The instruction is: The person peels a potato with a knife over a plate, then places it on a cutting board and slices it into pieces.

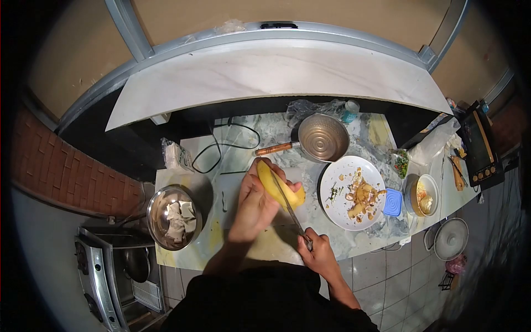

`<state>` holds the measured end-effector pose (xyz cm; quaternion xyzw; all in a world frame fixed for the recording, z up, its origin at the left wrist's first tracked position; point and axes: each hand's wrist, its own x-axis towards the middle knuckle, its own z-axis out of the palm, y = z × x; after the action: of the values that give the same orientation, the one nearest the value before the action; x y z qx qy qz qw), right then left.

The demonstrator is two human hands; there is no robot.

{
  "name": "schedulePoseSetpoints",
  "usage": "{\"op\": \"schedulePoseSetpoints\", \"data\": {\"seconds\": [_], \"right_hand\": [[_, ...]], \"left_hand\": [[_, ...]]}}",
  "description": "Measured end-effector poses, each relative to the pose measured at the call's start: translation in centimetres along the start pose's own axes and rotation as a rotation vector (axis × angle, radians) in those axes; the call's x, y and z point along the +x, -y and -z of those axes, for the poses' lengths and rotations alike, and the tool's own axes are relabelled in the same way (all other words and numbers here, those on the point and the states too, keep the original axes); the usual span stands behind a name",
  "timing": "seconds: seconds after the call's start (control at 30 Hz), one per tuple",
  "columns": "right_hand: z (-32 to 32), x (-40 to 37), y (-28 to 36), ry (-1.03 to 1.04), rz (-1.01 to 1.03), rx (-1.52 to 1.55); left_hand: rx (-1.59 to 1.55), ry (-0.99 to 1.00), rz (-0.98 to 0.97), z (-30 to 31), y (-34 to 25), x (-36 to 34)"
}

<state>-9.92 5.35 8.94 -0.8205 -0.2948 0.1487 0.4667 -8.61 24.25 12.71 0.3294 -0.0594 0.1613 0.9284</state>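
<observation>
My left hand (251, 207) is wrapped round a long, smooth yellow fruit or vegetable (269, 180), raised over the counter. In my right hand (319, 255) is a knife (292, 214), gripped by its handle near the front edge. Its blade points up and away from me and lies along the side of the yellow piece. Beneath my hands is a pale cutting board (290, 172), partly hidden by them. Just to the right stands a white plate (343, 213) with brownish-yellow peelings and some green bits.
Behind the plate is a saucepan (332, 130), its wooden handle pointing left. A steel bowl (157, 216) with pale folded pieces stands at left. A blue lid (392, 202) and a white tub (431, 191) lie to the right. A black cable (215, 144) curls behind.
</observation>
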Motion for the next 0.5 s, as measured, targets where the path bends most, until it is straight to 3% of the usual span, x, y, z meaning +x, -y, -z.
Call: {"op": "schedulePoseSetpoints", "data": {"seconds": [0.03,0.1,0.17,0.5], "right_hand": [[0.2,0.2,0.3,-0.005,0.004,-0.004],[0.5,0.1,0.5,-0.001,0.007,-0.01],[0.9,0.0,0.5,0.008,0.014,-0.025],[0.2,-0.1,0.2,0.029,-0.012,0.031]], "left_hand": [[-0.136,-0.123,-0.002,-0.5,0.3,-0.2],[-0.156,-0.102,-0.028,-0.2,0.5,-0.1],[0.014,0.04,-0.04,0.1,0.1,0.4],[0.267,0.173,-0.023,1.5,-2.5,1.4]]}}
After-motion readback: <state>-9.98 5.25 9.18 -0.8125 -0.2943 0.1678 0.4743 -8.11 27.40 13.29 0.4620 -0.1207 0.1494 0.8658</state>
